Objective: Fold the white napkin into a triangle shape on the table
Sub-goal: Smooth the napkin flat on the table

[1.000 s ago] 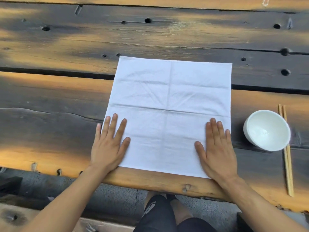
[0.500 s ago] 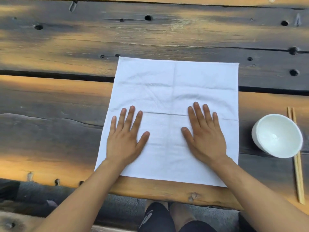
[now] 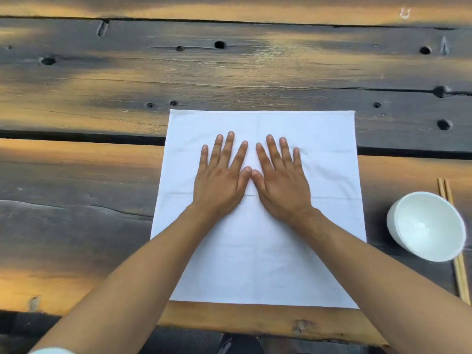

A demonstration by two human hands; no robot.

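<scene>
The white napkin point(image 3: 329, 180) lies spread flat as a square on the wooden table point(image 3: 76, 175), its near edge close to the table's front edge. Faint crease lines cross it. My left hand point(image 3: 221, 180) presses palm down on the napkin's middle with fingers straight and spread. My right hand point(image 3: 279, 182) lies flat beside it in the same way. The two thumbs touch at the centre crease. Both forearms cover part of the napkin's near half.
A white bowl point(image 3: 426, 226) stands on the table to the right of the napkin. A pair of wooden chopsticks point(image 3: 453, 238) lies behind and beside the bowl near the right edge. Dark gaps and knot holes run across the planks.
Both hands slid from the napkin's near corners forward and inward, flat on the cloth, until the thumbs met at its middle. The napkin stays spread out.
</scene>
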